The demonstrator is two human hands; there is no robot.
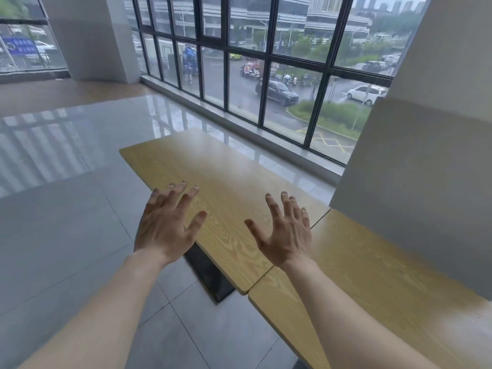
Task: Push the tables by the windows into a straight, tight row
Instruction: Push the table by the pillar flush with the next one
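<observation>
Had my left hand and right hand spread open over the far table, holding nothing; near table butted against its end.

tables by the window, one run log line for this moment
far table butted to near table | edges slightly offset at seam | left hand open | right hand open | contact unclear

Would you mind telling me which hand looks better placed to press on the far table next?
Probably the left hand: it hovers at the far table's aisle-side edge, while the right hand hangs nearer the seam.
</observation>
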